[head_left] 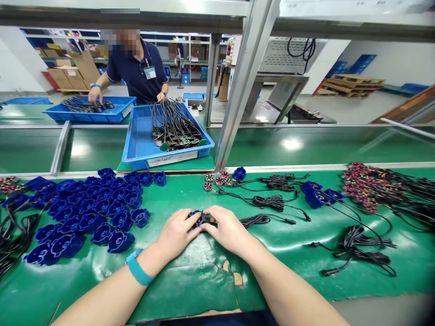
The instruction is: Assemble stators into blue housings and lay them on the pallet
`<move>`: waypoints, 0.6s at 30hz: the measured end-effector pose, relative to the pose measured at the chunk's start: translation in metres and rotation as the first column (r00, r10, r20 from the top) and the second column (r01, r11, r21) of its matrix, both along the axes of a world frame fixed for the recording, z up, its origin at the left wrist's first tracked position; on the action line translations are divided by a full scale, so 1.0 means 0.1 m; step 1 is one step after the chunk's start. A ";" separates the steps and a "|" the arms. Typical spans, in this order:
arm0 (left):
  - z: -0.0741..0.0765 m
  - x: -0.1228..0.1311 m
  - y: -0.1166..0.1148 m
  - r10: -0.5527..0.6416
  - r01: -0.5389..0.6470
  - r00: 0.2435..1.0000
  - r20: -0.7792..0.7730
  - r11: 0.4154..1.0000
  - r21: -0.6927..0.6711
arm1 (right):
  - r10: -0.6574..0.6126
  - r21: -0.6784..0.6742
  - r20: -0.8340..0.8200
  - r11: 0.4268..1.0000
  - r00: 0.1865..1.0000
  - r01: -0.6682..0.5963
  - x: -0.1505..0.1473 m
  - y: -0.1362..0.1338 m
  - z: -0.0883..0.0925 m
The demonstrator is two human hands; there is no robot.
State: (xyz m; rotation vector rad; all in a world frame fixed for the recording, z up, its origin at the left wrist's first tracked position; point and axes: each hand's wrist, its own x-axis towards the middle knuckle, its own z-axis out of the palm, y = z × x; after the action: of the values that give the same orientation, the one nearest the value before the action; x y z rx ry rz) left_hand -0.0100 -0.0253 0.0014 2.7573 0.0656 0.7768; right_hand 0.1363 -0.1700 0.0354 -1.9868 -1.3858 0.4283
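Both hands meet over the green mat in front of me. My left hand (179,232), with a teal band at the wrist, has its fingers closed round a dark blue plastic housing (196,218). From the right, my right hand (227,230) pinches at the same housing, thumb and fingers against its edge; a black cable (254,220) runs out from behind that hand. Inside the housing the details are too small to make out. Many loose blue housings (102,206) stand to the left. Beyond my hands lie small copper-wound motor coils (208,185) with bundled black cables (268,202).
Blue housings with cables (314,194) lie at right, beside a heap of coils (370,185). A metal post (238,86) rises behind the mat. Across the bench a person (136,68) handles cabled parts in blue trays (136,158). The green mat (190,290) is torn near me.
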 end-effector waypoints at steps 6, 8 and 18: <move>0.05 0.02 0.00 -0.003 0.002 0.996 -0.093 1.000 -0.010 | 0.030 0.009 0.023 0.999 0.999 -0.031 0.02 -0.01 -0.03; 0.03 0.01 0.02 -0.019 0.016 0.995 -0.094 0.999 -0.035 | 0.037 0.013 0.022 0.999 0.999 -0.037 0.02 -0.01 -0.04; -0.04 0.00 0.10 0.008 -0.007 0.999 0.049 1.000 -0.027 | 0.011 -0.026 0.003 1.000 1.000 -0.010 0.02 0.02 -0.05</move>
State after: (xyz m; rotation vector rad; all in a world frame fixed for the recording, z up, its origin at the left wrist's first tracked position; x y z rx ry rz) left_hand -0.0100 -0.0149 -0.0026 2.7126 0.0755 0.8395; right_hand 0.1382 -0.1677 0.0307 -2.0029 -1.3999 0.4503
